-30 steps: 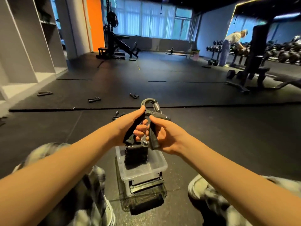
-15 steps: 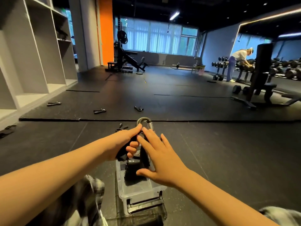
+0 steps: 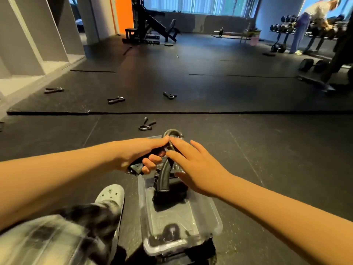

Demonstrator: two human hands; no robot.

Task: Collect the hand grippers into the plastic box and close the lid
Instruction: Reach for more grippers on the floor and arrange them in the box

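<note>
Head view shows the step in hand: lowering one hand gripper into the plastic box, which sits open on the floor beside the person's shoe. The gripper hangs over the far end of the box with its spring loop uppermost. One handle points down onto a black stack inside, apparently grippers already stowed.

Procedure, as judged from this position:
1. Bring the two handles together before lowering. A splayed gripper likely takes more room and may foul the lid.
2. Lay it flat alongside the stack, not on end, so nothing stands above the rim.
3. Release the gripped handle only once the free handle rests on something.
4. Next target: the nearest loose gripper, just beyond the box. The farther grippers lie on the raised mat.

Hand pose: the left hand reaches in from the left, forearm roughly level. Its fingers curl tight round the upper handle and the thumb extends toward the spring. The right hand comes in from the right, palm down, fingers straight and spread. Its fingertips touch the gripper near the spring, and it steadies without gripping. Whether the clear panel at the near end is the lid cannot be told.
</note>
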